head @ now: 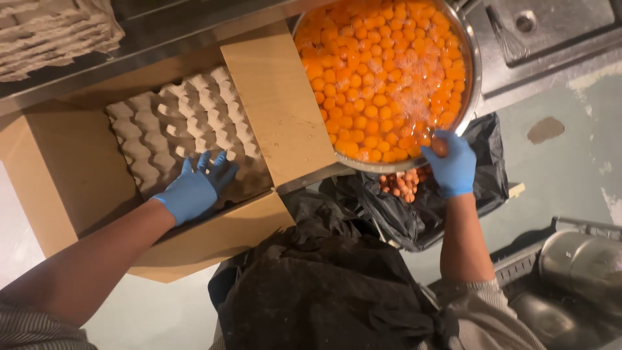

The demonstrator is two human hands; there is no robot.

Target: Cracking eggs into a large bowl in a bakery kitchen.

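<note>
Cardboard box, left hand on grey tray, right hand gripping egg

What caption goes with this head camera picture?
Left hand rests on an egg tray in a box; right hand holds an eggshell over a bowl of yolks.

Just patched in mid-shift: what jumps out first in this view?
The big metal bowl at top right, brimming with orange egg yolks. The right hand in a blue glove holds an egg at its near rim, above a black bag of shells. The left hand rests on an empty egg tray in a cardboard box.
</note>
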